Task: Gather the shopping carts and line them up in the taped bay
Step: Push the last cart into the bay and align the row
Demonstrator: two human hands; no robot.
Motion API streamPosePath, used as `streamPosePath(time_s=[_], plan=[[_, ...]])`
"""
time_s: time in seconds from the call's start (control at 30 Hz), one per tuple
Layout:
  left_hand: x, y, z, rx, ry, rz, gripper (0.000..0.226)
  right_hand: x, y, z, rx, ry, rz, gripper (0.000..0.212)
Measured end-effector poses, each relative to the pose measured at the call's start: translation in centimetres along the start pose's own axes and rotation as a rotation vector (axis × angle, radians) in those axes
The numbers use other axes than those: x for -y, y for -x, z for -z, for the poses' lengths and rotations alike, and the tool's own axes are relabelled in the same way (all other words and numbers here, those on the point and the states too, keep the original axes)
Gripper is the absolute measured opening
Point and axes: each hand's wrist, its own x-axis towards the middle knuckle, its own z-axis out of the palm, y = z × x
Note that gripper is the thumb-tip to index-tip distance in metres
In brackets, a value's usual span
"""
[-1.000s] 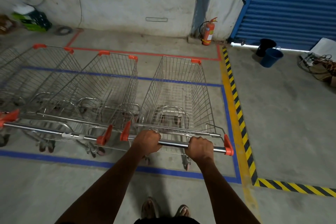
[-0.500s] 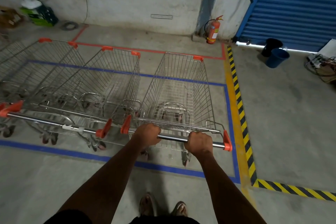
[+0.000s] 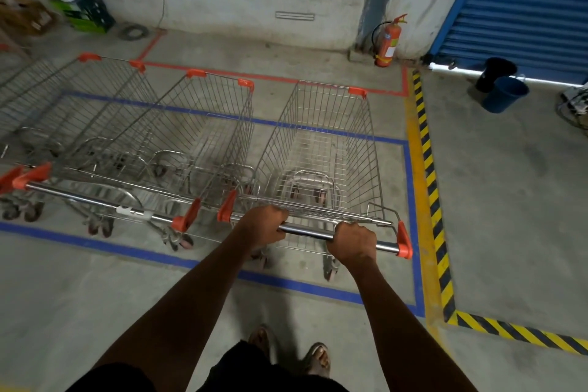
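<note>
A wire shopping cart [image 3: 324,143] with orange corner caps stands at the right end of the blue taped bay [image 3: 410,200]. My left hand [image 3: 264,226] and my right hand [image 3: 351,242] both grip its chrome handle bar [image 3: 305,230]. To its left a second cart [image 3: 203,124] and a third cart [image 3: 86,111] stand side by side inside the same blue outline, facing the wall. The edge of another cart shows at the far left. The rear wheels of the held cart sit just inside the near blue line.
Yellow-and-black hazard tape [image 3: 429,175] runs along the bay's right side. A red tape line [image 3: 286,76] lies beyond the bay. A fire extinguisher [image 3: 388,41] stands at the wall, two buckets [image 3: 504,89] by the blue shutter [image 3: 525,6], a green crate [image 3: 86,13] back left.
The held cart has rolled a little farther forward into the bay and my view has stepped closer. Both hands keep their grip on the handle bar.
</note>
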Motion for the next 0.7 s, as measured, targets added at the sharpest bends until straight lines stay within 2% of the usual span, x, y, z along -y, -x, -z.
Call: streamPosePath(time_s=[0.2, 0.33, 0.4, 0.5, 0.7], plan=[[0.2, 1.3, 0.7, -0.040, 0.049, -0.040, 0.021, 0.2, 0.3, 0.2, -0.032, 0.017, 0.024, 0.038], [1.7, 2.6, 1.2, -0.078, -0.036, -0.070, 0.028, 2.5, 0.8, 0.5, -0.117, 0.100, 0.079, 0.056], [3.1, 3.2, 1.5, -0.126, -0.039, -0.047, 0.034, 5.0, 1.2, 0.9, -0.175, 0.104, 0.101, 0.067], [5.3, 4.2, 2.4, -0.120, 0.020, -0.146, 0.050, 10.0, 1.6, 1.9, -0.247, 0.063, 0.122, 0.080], [13.2, 8.9, 4.3, -0.186, 0.148, -0.192, 0.074, 21.7, 1.1, 3.1, -0.305, -0.034, 0.215, 0.075]])
